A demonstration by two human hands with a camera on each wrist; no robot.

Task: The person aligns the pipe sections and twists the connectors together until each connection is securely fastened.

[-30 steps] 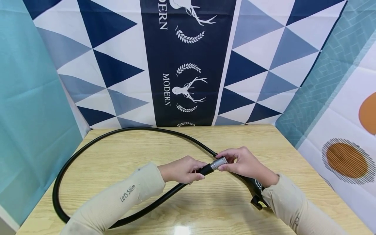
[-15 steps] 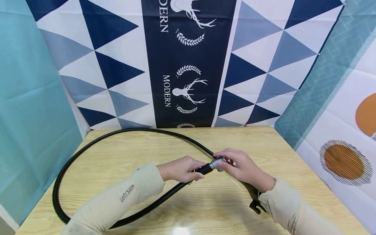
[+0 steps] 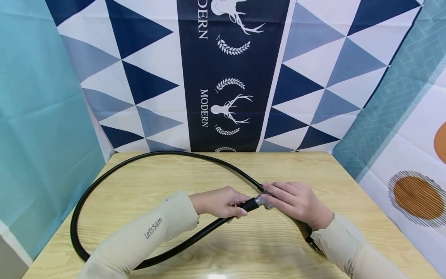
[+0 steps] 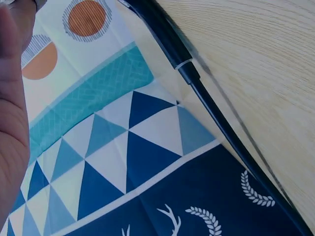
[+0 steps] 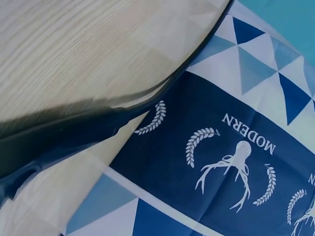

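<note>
My left hand (image 3: 224, 202) grips the black sleeve (image 3: 251, 204) near one end of a black shower hose (image 3: 174, 248). At that end is a silver metal hose nut (image 3: 268, 203), partly hidden under the fingers of my right hand (image 3: 299, 204), which holds it. The hose loops left and back round to a black shower head (image 3: 302, 226), which lies beneath my right wrist and is mostly covered there. Its dark handle (image 4: 165, 37) shows in the left wrist view, and the dark shape of the shower head (image 5: 54, 137) also fills the left of the right wrist view.
A wood-grain table (image 3: 195, 174) carries the hose loop, which reaches its back and left parts. A small black bracket (image 3: 311, 242) shows beside my right sleeve. Behind stands a patterned cloth (image 3: 230, 77), with a teal cloth (image 3: 42, 116) on the left.
My right hand has rolled over the hose nut, its digits now lying across the top and covering more of the metal. My left hand keeps its grip. The view has shifted slightly.
</note>
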